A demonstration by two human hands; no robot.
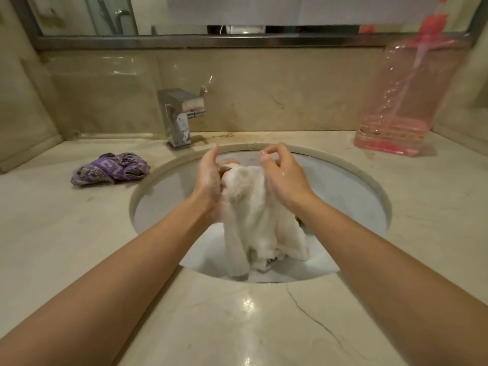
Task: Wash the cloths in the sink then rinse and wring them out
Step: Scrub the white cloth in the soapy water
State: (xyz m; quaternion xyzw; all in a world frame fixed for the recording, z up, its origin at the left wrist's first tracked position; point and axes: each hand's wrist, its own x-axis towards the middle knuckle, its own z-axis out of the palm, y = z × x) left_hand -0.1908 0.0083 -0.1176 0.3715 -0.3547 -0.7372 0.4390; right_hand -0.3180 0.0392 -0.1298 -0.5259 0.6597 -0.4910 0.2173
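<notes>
Hands are raised over the oval white sink (351, 186): a white terry cloth (253, 215) is pressed between the soapy left hand (208, 178) and right hand (282, 175), fingers loosely curled. A crumpled purple patterned cloth (111, 169) lies on the beige marble counter (66, 233).

This is a bathroom: a round sink (369, 186) in a stone counter (237, 326), a tap (182, 114), a mirror (105, 14) above.

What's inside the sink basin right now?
A white cloth held up by both hands, its lower end in the sink. Something dark peeks beside it; the basin floor beneath is hidden.
</notes>
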